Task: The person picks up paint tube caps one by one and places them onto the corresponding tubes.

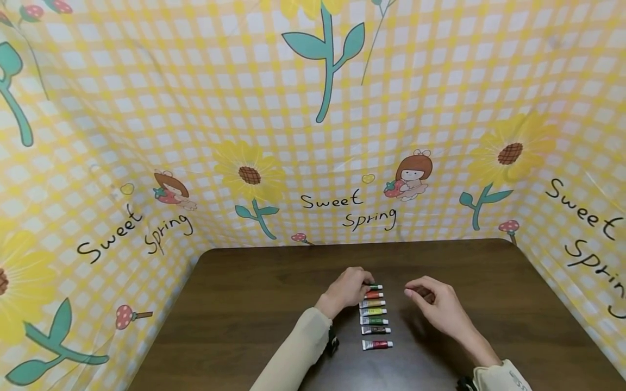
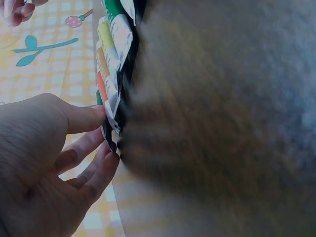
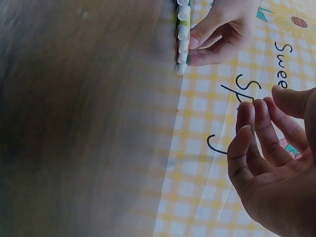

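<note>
Several small paint tubes lie side by side in a column on the table. From the near end come a crimson tube [image 1: 377, 345], a dark brown or black tube [image 1: 375, 330], a green tube [image 1: 374, 321], a yellow tube [image 1: 374, 311], an ochre tube [image 1: 373, 304] and an orange-red tube [image 1: 374, 295]. At the far end my left hand [image 1: 348, 287] pinches a dark green paint tube [image 1: 375, 287] between thumb and fingers by its crimped end. The fingers hide part of it. My right hand [image 1: 442, 307] hovers right of the column, fingers loosely bent, holding nothing.
The dark brown wooden table [image 1: 235, 309] has rounded far corners. A yellow checked cloth [image 1: 313, 163] with flowers and lettering hangs behind it and at both sides. The crimson tube sits slightly apart from its neighbours. White caps point right.
</note>
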`<state>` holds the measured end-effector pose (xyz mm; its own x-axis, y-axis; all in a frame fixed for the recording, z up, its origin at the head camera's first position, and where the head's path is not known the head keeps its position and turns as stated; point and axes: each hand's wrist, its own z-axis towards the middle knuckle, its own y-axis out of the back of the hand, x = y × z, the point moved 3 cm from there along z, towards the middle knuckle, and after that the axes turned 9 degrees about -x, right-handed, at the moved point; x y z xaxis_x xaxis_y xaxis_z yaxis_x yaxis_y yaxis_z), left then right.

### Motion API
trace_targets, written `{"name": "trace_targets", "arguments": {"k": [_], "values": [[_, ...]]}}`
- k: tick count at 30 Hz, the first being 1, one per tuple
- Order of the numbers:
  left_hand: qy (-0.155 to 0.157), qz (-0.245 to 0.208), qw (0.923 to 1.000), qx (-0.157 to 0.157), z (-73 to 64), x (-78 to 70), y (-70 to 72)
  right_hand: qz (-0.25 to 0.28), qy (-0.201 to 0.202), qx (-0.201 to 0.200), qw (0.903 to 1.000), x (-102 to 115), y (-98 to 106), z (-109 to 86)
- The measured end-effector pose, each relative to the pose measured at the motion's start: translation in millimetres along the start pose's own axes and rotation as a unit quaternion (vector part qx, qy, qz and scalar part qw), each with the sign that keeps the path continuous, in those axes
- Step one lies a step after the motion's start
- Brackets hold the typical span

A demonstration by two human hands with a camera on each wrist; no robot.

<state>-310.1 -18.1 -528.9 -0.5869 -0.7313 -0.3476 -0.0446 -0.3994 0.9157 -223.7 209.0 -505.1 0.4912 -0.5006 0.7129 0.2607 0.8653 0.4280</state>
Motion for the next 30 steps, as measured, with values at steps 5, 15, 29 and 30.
{"name": "trace_targets", "arguments": {"k": [5, 15, 29, 30], "values": [[0.002, 0.001, 1.0, 0.0, -0.2, -3.0, 2.3, 0.003, -0.004, 0.001, 1.0, -2, -2, 1.0], [0.001, 0.004, 0.9993, -0.036, -10.7, -7.5, 18.4, -0.008, -0.006, 0.01, 0.9999, -6, -2, 3.1], [0.043, 0.019, 0.996, -0.077, -55.5, 8.0, 56.4, -0.147, 0.059, -0.011, 0.9873, -6, 32, 11.1], [0.051, 0.016, 0.9955, -0.078, -59.8, 11.4, 59.3, -0.16, 0.054, -0.007, 0.9856, -7, 34, 11.4]]}}
